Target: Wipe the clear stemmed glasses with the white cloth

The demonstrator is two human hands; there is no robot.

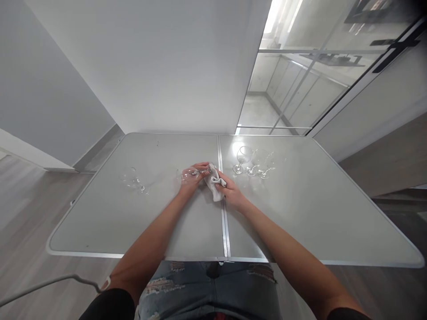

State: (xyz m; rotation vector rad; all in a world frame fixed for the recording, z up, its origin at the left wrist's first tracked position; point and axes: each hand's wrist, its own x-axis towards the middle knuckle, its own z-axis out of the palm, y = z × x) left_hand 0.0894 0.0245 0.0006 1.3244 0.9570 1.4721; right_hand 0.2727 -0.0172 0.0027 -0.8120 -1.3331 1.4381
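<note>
Over the middle of the table, my left hand (194, 174) is closed around a clear wine glass (187, 175). The glass lies sideways, its bowl toward the left and its foot toward the right. My right hand (230, 190) grips a white cloth (214, 186), which is pressed against the foot end of the glass. Part of the stem and foot is hidden by fingers and cloth. To the right, three stemmed glasses stand upright in a row, the nearest to my hand being a wine glass (244, 154). On the left, another clear glass (134, 181) lies on its side.
The grey folding table (300, 222) has a metal seam (225, 235) down its middle and a raised metal rim. A white wall (160, 66) rises behind it. A glass-paned door (283, 89) stands at the back right. A cable (50, 282) runs by my left arm.
</note>
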